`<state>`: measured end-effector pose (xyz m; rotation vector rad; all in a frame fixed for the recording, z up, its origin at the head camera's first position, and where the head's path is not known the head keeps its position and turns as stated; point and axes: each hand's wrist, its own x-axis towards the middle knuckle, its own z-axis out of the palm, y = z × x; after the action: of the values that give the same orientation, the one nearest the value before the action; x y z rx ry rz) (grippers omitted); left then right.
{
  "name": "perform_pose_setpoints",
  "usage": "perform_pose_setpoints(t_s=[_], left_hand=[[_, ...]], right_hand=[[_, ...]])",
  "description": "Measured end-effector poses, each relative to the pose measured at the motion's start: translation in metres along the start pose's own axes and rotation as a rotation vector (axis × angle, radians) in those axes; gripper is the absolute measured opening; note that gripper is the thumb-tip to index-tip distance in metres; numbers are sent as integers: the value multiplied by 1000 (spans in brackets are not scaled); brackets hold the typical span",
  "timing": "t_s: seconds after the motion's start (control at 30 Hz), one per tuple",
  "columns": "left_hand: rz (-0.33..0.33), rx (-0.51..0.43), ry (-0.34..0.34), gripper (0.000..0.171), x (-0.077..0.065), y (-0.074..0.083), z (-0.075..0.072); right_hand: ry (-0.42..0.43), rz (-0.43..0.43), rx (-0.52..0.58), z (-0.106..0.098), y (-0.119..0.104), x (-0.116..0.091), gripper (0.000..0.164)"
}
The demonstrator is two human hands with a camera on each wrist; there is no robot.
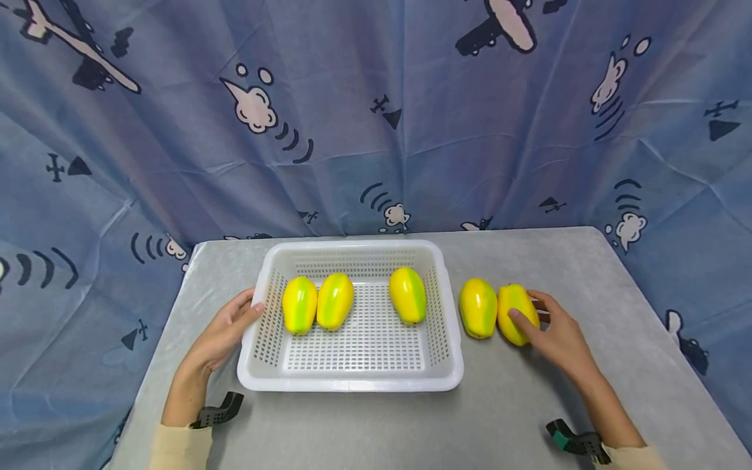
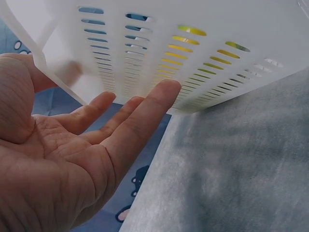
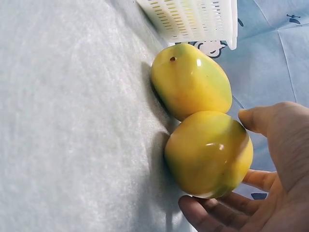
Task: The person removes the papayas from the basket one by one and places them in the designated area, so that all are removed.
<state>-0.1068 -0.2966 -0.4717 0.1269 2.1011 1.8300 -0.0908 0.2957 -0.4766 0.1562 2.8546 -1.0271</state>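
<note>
A white perforated plastic basket (image 1: 349, 385) stands on the table with three glossy yellow-green papayas inside. Two of these lie side by side at the left, the other papaya (image 1: 407, 295) toward the right. My left hand (image 1: 226, 329) holds the basket's left rim, thumb over the edge and fingers along the outer wall (image 2: 145, 63). Right of the basket, two more papayas lie against each other on the tabletop. My right hand (image 1: 552, 333) holds the outer papaya (image 3: 207, 154), thumb on its near side and fingers round its right. The inner papaya (image 3: 190, 84) is untouched.
The grey table (image 1: 376, 431) has its far edge close to a blue patterned curtain (image 1: 352, 130), which also hangs down at both sides. Black straps (image 1: 217, 411) sit on both wrists.
</note>
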Motion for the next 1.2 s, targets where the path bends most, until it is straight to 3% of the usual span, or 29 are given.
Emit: perform_pose_setpoints(t_s=[0.63,1.03,1.2], left_hand=[[24,-15,-15,61,3,1,2],[43,-24,-28,62,0,-1,0],[38,-34,-23,62,-1,1,0]], right_hand=[[-18,71,31,-3,0,0,79],[121,-50,66,-11,-12,-2,68],[184,-60,69,-14,-25,-4,63]])
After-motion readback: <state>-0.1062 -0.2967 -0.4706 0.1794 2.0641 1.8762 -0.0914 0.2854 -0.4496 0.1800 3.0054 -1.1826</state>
